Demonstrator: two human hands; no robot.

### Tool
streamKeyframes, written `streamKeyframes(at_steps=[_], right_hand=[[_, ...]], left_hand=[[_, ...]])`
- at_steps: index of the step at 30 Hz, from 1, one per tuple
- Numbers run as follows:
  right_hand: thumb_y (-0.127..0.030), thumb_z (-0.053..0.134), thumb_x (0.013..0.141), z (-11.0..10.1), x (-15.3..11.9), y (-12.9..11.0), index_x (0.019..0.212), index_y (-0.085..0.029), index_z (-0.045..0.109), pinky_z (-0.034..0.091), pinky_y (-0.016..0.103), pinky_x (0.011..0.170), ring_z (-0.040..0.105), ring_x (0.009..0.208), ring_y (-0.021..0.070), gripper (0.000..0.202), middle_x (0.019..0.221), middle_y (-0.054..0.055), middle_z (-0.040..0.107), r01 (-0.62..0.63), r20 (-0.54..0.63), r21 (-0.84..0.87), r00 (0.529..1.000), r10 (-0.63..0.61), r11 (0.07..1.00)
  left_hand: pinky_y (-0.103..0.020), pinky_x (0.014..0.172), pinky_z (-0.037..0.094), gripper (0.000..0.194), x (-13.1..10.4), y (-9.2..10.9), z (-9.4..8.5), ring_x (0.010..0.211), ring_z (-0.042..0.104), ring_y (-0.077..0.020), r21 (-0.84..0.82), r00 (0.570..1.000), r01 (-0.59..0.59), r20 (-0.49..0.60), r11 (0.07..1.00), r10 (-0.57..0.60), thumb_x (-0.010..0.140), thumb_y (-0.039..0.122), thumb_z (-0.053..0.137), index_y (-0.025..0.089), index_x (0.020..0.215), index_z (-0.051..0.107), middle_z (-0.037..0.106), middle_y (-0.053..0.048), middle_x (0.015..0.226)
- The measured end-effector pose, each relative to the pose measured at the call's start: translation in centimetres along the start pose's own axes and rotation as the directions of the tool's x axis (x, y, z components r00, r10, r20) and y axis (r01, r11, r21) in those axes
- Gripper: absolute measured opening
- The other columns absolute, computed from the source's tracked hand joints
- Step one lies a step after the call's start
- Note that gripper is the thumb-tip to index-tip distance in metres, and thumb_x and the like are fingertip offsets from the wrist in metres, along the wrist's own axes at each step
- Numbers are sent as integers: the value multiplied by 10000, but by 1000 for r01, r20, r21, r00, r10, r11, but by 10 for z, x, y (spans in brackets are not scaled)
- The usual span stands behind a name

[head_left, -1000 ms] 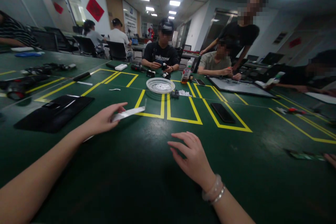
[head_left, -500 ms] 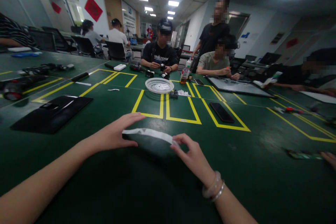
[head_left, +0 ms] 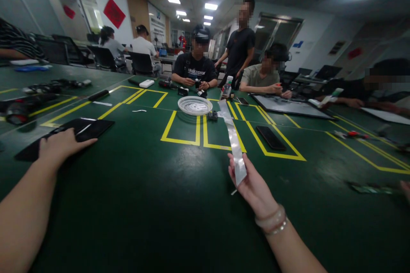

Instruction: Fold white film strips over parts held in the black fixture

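Head view: grasping a silvery strip near its closer end with the right-hand grip, above the green surface, probably supporting it from beneath to stop so thin a length folding. Pointing its long axis away from the body and slightly leftward, past a dark gadget toward a bottle. Reaching the left-hand grip over a black panel, perhaps steadying it, but hiding most fingers, leaving contact or clenching impossible to tell.
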State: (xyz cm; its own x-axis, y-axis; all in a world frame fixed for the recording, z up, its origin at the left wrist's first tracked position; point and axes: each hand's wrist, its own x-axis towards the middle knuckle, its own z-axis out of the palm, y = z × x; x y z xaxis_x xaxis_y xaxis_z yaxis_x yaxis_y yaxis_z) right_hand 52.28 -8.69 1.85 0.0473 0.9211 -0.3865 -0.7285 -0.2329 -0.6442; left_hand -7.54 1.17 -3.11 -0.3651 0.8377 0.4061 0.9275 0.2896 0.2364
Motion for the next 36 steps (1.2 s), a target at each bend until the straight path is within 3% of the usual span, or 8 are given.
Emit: streamKeyframes(at_steps=[5,11,15,19,22,31,34,36], right_hand=[[-260,497,1004,2,-3,-4,1163,-118,625,617,224,706,716,623,94,249,809,46,768,-25,4,79,1000,24,997],[-233,537,967,-1,1,-5,1145,-138,639,613,231,710,704,601,98,226,783,23,761,-12,31,99,999,8,995],[-226,576,929,-3,1,-6,1104,-158,656,608,222,733,704,624,92,204,812,3,760,15,58,69,998,-20,998],[-225,628,890,-4,1,-6,1064,-181,674,602,221,778,712,684,94,185,911,3,765,50,106,33,993,-53,998],[-216,662,868,-2,0,-4,1030,-171,688,597,215,794,702,680,85,170,918,5,761,78,100,44,992,-82,996],[-254,828,714,1,-4,8,1010,-194,734,588,214,793,705,790,104,317,948,11,761,257,191,-182,956,-222,949],[-297,828,712,0,-6,10,1019,-209,750,583,266,835,705,872,141,328,992,39,759,389,294,-397,912,-286,831],[-309,790,754,1,-8,12,1007,-226,762,574,342,883,692,967,186,269,1069,63,740,541,439,-558,836,-330,629]], left_hand=[[-479,771,441,851,-3,33,-14,948,613,-439,-12,989,7,147,1000,-5,602,813,601,68,1006,676,657,-179,862],[-478,949,446,885,-35,141,-34,1111,556,-397,-143,883,-363,262,921,389,747,639,682,50,1380,498,563,-189,1285],[-546,1147,252,825,-91,211,-40,1230,501,-361,-378,654,-624,228,684,722,735,585,761,156,1391,503,537,-123,1353],[-576,1166,212,832,-145,253,-51,1258,490,-339,-558,413,-705,179,438,893,693,454,850,189,1395,488,532,-116,1360],[-590,1169,200,881,-166,267,-54,1280,471,-333,-600,332,-715,163,360,929,657,390,893,192,1404,471,510,-122,1380],[-601,1158,222,888,-167,266,-36,1355,397,-333,-614,293,-704,206,357,934,723,369,887,187,1450,412,430,-160,1453],[-570,1154,255,928,-169,262,-33,1370,374,-336,-585,272,-749,157,311,950,730,413,877,202,1482,377,393,-164,1482],[-526,1123,329,822,-171,261,-34,1333,421,-331,-567,226,-795,50,214,973,746,421,860,210,1428,453,432,-146,1456]])
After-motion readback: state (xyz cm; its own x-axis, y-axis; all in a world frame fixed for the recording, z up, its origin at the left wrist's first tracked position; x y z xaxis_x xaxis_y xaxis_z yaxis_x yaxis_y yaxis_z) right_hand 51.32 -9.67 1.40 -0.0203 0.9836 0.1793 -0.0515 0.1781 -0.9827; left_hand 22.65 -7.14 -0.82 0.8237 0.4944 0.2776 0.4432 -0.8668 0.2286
